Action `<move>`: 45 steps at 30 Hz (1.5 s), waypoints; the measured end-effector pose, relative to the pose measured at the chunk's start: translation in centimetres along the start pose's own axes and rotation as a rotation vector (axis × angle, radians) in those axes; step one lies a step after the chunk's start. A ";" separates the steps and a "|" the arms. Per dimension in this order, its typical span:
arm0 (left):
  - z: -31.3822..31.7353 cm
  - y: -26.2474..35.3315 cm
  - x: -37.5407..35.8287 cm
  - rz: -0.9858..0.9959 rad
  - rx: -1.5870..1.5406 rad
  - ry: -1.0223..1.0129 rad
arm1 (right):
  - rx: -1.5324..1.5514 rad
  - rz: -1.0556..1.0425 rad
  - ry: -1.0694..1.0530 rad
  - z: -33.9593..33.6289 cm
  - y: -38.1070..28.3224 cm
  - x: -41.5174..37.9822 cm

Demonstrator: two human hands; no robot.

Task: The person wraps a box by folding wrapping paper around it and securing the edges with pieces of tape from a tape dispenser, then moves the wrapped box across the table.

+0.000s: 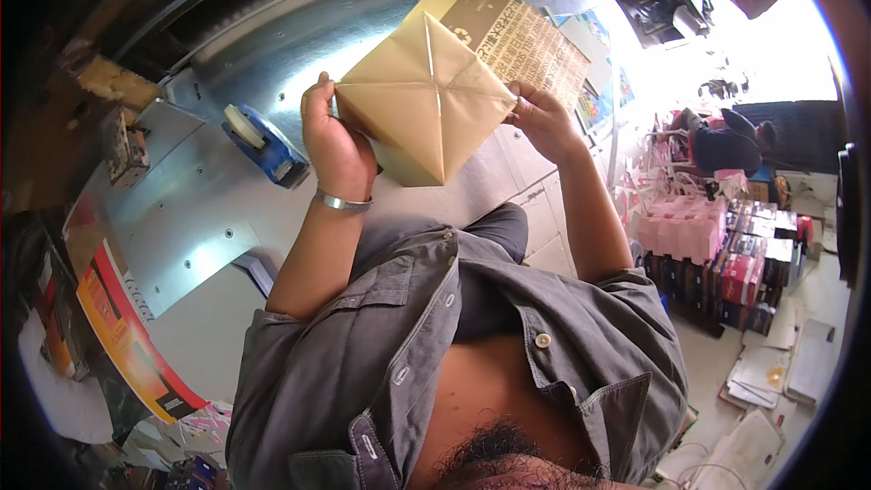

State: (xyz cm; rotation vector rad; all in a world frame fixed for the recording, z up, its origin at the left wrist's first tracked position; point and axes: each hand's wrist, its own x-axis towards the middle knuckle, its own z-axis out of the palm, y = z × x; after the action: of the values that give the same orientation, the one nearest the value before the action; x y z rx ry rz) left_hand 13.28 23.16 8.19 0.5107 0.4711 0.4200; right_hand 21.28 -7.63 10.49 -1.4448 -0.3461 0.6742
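Observation:
A tan paper bag [426, 95] is held up with its square folded bottom facing the camera, creases crossing at the middle. My left hand [339, 141] grips its left corner, the thumb up along the edge. My right hand [542, 120] pinches the right corner between thumb and fingers. Behind it, at the upper right, a printed brown and yellow paper sheet or bag [531, 45] shows dark lettering; whether it is joined to the held bag cannot be told.
A blue tape dispenser [265, 147] stands on the metal table [213, 209], left of my left hand. A red and orange printed sheet [127, 336] lies lower left. Pink bags [682, 227] and stacked boxes [748, 263] are at the right, near a person in dark clothes [723, 141].

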 end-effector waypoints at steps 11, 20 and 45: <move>0.8 0.5 -1.1 -0.008 -0.049 -0.121 | 0.340 -0.132 0.111 3.6 3.5 0.6; -2.6 0.9 1.1 0.455 0.459 -0.271 | -0.053 -0.413 0.490 3.3 2.8 -0.8; 2.9 6.3 -3.8 1.032 1.801 -0.993 | -1.440 -0.420 0.044 14.1 -6.4 -0.8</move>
State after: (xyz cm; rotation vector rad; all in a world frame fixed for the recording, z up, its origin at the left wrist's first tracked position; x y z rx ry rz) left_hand 10.04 25.30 15.12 2.5997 -0.6250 0.5521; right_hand 13.56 3.09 18.55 -2.5908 -1.2122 -0.0717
